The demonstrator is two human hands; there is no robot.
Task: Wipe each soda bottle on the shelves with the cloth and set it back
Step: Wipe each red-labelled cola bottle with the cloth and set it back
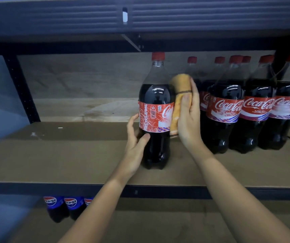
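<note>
A large Coca-Cola bottle (155,106) with a red cap and red label stands upright on the middle shelf (70,155), apart from the others. My left hand (135,137) grips its lower left side, thumb on the front below the label. My right hand (188,116) presses a folded orange cloth (177,100) against the bottle's right side. Several more Coca-Cola bottles (228,109) stand in rows to the right.
Pepsi bottles (65,207) stand on the lower shelf at the left, partly hidden by my left forearm. The upper shelf's dark rail (140,16) runs overhead. A black perforated upright (20,88) stands at the shelf's left. The shelf's front edge (53,189) is a dark metal bar.
</note>
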